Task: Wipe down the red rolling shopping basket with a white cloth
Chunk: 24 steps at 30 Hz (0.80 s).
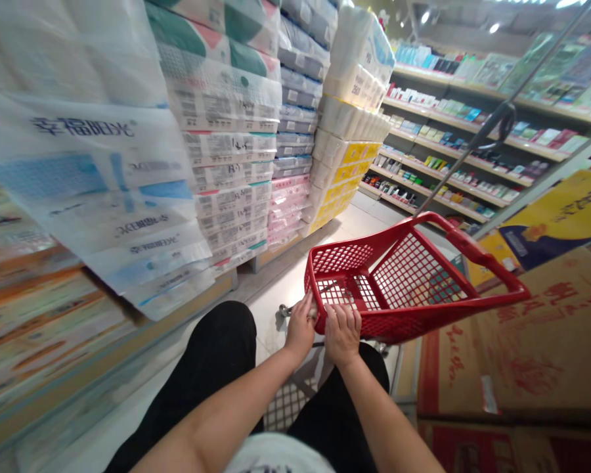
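Observation:
A red plastic shopping cart (398, 322) with lattice walls stands in front of my knees, tilted in my view. My left hand (301, 328) grips the rim at its near left corner, and the fingertips are partly hidden. Just beside it, my right hand (342, 334) has its fingers curled over the same near edge. The cart's raised red handle (487, 253) is at the far right end. A caster wheel (284, 311) shows below the left corner.
Stacked tissue packs (231, 151) line the left, with a large white pack (93, 164) closest. Cardboard boxes (517, 348) crowd the right side. Product shelves (453, 125) stand at the back, beyond a metal pole (473, 148). Pale floor (347, 226) runs between.

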Each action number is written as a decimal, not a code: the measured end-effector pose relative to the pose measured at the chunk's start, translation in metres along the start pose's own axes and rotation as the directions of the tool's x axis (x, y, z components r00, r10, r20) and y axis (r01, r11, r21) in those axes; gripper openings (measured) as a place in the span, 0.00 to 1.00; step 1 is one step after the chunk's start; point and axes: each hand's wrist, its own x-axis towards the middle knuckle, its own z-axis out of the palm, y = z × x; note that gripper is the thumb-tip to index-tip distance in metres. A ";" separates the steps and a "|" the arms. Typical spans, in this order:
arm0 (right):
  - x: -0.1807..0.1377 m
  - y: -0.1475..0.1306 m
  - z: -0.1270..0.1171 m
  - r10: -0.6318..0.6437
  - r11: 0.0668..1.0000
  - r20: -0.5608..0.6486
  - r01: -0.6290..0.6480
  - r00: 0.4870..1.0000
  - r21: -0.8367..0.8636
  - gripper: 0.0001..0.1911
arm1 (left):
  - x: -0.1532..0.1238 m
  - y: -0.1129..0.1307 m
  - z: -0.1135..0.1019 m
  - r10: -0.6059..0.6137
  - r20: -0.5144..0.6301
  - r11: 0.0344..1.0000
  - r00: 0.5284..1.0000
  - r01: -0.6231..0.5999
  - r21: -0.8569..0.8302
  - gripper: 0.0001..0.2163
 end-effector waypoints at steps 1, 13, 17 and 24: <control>0.000 0.002 0.001 -0.006 1.000 -0.005 0.006 1.000 0.010 0.17 | 0.000 0.001 0.001 0.012 0.007 1.000 1.000 -0.012 -0.004 0.28; 0.011 0.007 0.012 -0.009 1.000 0.093 0.010 0.996 -0.014 0.22 | 0.009 -0.002 0.000 -0.138 0.102 0.988 0.985 0.144 -0.054 0.23; 0.011 0.007 0.016 0.007 0.999 0.082 -0.003 0.997 -0.046 0.21 | 0.016 -0.001 -0.004 -0.154 0.115 0.984 0.981 0.163 -0.067 0.20; 0.013 0.005 0.016 0.033 0.999 0.056 -0.031 0.998 -0.041 0.19 | 0.020 0.008 -0.002 -0.135 0.148 0.983 0.980 0.151 -0.103 0.19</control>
